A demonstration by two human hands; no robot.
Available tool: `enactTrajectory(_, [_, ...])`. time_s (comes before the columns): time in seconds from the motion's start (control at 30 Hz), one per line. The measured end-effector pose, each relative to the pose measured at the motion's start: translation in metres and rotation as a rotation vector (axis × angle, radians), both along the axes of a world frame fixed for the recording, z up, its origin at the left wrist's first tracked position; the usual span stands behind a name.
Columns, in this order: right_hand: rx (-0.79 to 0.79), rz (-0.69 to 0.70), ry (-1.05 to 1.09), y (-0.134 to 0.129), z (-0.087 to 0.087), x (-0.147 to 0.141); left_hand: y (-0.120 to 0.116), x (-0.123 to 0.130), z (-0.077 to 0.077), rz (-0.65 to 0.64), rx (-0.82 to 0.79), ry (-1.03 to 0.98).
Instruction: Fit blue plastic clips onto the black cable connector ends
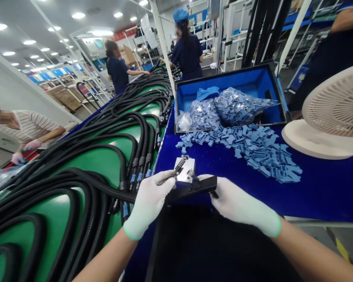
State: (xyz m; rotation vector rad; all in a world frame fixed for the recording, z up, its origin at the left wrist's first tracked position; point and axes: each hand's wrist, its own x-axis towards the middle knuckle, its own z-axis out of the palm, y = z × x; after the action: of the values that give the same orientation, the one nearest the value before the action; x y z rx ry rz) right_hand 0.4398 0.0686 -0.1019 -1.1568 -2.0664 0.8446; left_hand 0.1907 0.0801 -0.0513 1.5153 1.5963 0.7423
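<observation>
My left hand (154,201), in a white glove, is closed with thumb and forefinger pinching the end of a dark, ridged connector-like piece (181,165). A black corrugated hose (117,191) leads up to this hand from the left. My right hand (237,201), gloved too, is wrapped round the end of a black bar-shaped part (206,184); its fingers are partly hidden behind it. Small dark bits stick up from the bar between my hands, too blurred to name. Just beyond them, a white block (184,178) lies on the blue tabletop (217,159).
Many black hoses (138,121) with blue-clipped ends cover the green conveyor (106,156) at left. Loose blue clips (261,150) are heaped before a blue bin (238,80) holding bagged clips. A white fan (323,137) stands right. Several people work around the line.
</observation>
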Motion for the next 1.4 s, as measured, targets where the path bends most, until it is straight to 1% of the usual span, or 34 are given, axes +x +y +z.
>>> enactTrajectory(0.03, [0.046, 0.059, -0.001, -0.002, 0.003, -0.008, 0.002, -0.002, 0.002, -0.006, 0.002, 0.005])
enactTrajectory(0.1, [0.123, 0.126, -0.035, -0.004, 0.006, -0.02, 0.004, -0.004, 0.005, -0.023, 0.019, 0.027])
enactTrajectory(0.17, [0.18, 0.134, -0.053, -0.003, 0.004, -0.027, 0.004, -0.006, 0.006, -0.046, 0.035, 0.048])
enactTrajectory(0.23, [0.196, 0.122, -0.033, -0.002, 0.001, -0.03, 0.004, -0.007, 0.006, -0.063, 0.044, 0.054])
enactTrajectory(0.43, [0.172, 0.115, 0.106, -0.006, -0.003, -0.03, 0.002, -0.006, 0.002, -0.061, 0.054, 0.025])
enactTrajectory(0.6, [0.084, 0.101, 0.261, -0.01, 0.004, -0.029, -0.001, -0.005, 0.004, -0.098, 0.044, 0.038])
enactTrajectory(0.67, [0.054, 0.099, 0.288, -0.011, 0.006, -0.028, -0.002, -0.005, 0.005, -0.099, 0.03, 0.039])
enactTrajectory(0.73, [0.014, 0.097, 0.291, -0.013, 0.004, -0.028, -0.003, -0.005, 0.005, -0.091, 0.022, 0.043])
enactTrajectory(0.83, [-0.025, 0.05, 0.284, -0.014, -0.004, -0.029, -0.005, -0.002, 0.004, -0.081, 0.013, 0.025])
enactTrajectory(0.9, [-0.022, 0.014, 0.278, -0.015, -0.01, -0.029, -0.006, 0.001, 0.002, -0.092, 0.007, 0.013])
enactTrajectory(0.97, [-0.007, 0.01, 0.256, -0.018, -0.011, -0.028, -0.006, 0.004, 0.0, -0.103, -0.013, 0.001])
enactTrajectory(1.1, [0.065, 0.064, 0.243, -0.022, -0.002, -0.024, -0.004, 0.01, -0.003, -0.077, -0.054, -0.043])
enactTrajectory(1.23, [0.108, 0.072, 0.245, -0.02, 0.005, -0.022, -0.002, 0.01, 0.002, -0.078, -0.064, -0.025])
enactTrajectory(1.4, [0.117, 0.08, 0.182, -0.014, 0.001, -0.025, -0.002, 0.006, 0.009, -0.125, -0.015, 0.099])
